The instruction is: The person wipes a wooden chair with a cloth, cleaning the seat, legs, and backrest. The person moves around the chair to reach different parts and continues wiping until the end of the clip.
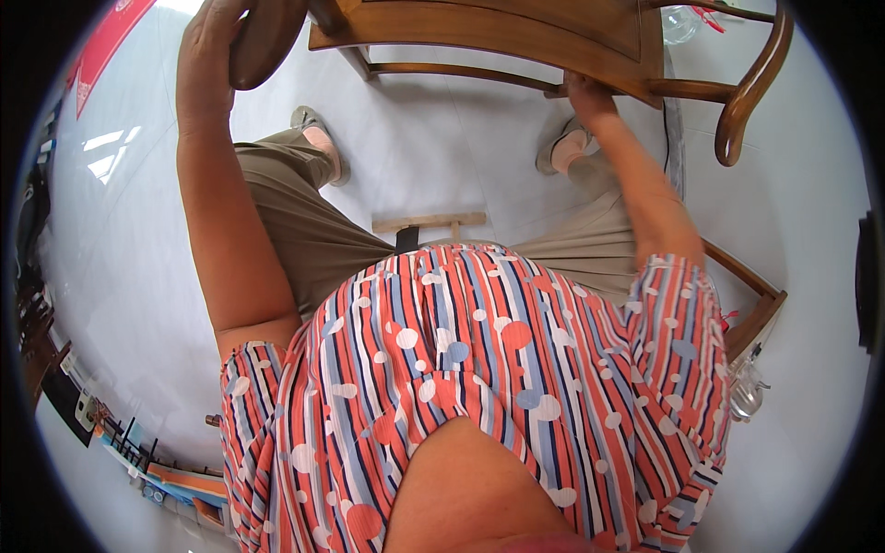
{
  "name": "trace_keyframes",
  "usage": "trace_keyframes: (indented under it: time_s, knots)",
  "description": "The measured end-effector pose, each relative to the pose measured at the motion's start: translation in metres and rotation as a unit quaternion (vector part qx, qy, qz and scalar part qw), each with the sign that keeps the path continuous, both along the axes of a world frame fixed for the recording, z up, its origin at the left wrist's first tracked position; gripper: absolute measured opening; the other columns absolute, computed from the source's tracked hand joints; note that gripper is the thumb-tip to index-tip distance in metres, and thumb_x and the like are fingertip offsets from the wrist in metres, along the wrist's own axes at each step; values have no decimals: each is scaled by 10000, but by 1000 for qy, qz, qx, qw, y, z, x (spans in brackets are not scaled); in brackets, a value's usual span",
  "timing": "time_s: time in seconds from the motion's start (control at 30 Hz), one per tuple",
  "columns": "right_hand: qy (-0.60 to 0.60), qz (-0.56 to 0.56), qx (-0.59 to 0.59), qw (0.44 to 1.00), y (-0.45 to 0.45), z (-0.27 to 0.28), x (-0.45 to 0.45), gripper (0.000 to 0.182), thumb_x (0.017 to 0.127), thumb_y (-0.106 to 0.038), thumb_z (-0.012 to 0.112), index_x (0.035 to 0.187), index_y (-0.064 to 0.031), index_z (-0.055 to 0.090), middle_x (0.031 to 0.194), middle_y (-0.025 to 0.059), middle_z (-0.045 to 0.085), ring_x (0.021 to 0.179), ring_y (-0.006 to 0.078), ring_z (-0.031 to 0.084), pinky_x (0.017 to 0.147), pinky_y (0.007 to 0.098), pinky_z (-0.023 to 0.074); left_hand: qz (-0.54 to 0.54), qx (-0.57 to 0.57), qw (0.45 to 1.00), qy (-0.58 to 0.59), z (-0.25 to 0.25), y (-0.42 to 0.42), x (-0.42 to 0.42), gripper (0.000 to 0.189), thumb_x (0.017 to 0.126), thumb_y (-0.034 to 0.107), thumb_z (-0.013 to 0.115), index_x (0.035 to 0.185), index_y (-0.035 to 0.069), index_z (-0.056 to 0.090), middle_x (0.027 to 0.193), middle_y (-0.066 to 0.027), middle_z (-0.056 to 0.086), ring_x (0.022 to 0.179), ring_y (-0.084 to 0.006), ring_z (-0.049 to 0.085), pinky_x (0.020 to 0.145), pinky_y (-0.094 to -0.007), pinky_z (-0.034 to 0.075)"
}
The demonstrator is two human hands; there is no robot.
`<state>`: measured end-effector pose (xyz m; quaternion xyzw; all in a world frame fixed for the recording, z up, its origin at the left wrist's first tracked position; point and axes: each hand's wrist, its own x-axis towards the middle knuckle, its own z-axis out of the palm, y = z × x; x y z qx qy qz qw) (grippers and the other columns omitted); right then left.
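Observation:
A brown wooden armchair is in front of me at the top of the head view, with its seat cut off by the frame. At upper left, my left hand is wrapped against a dark, rounded wooden piece, which looks like an armrest end. My right hand is at the underside of the seat's front edge, slightly blurred. Its fingers are partly hidden by the wood, and whether it grips anything there is unclear. To its right, a curved armrest juts out. Below the seat runs a wooden stretcher.
My shoes rest on pale, glossy floor tiles. A wooden bar shows between my legs. Wooden framing and a clear container are at right. Another clear vessel is at upper right. A red banner hangs upper left.

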<state>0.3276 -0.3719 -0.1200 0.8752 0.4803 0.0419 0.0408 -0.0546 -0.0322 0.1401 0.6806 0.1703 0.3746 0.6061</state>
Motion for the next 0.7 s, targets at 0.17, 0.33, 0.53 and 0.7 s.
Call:
trace_keyframes:
  time_s: [0.17,0.33,0.53,0.7]
  knots:
    - [-314,158,-249,902,-68,-11,16,478,913,-214,547,1335,9,568,1364,130,546,1356,311,401,1160,444,277,16,13,1000,4,3,-7,-7,428,1063,376,503,1254,10,619,1066,-56,675,939,-113,630,821,-244,486]
    - [-378,132,-336,853,-59,-10,-12,573,922,-247,545,1436,4,509,1424,132,520,1382,304,397,1179,434,251,-21,45,999,14,18,-6,-28,414,1060,372,507,1246,19,615,1030,-59,672,902,-97,631,761,-218,486]
    - [-352,144,-336,862,-55,-46,-14,552,927,-243,553,1424,-5,526,1422,147,516,1362,315,429,1181,450,259,-5,-146,984,-97,2,16,-49,427,1067,358,483,1303,20,593,1109,-86,685,980,-134,654,839,-253,508]
    - [-346,201,-380,834,-65,-76,-15,517,945,-253,556,1398,-5,556,1420,164,521,1344,335,450,1162,464,299,37,-118,991,-51,11,-3,-52,476,1073,371,452,1384,24,547,1239,-111,657,1099,-190,634,957,-330,489]
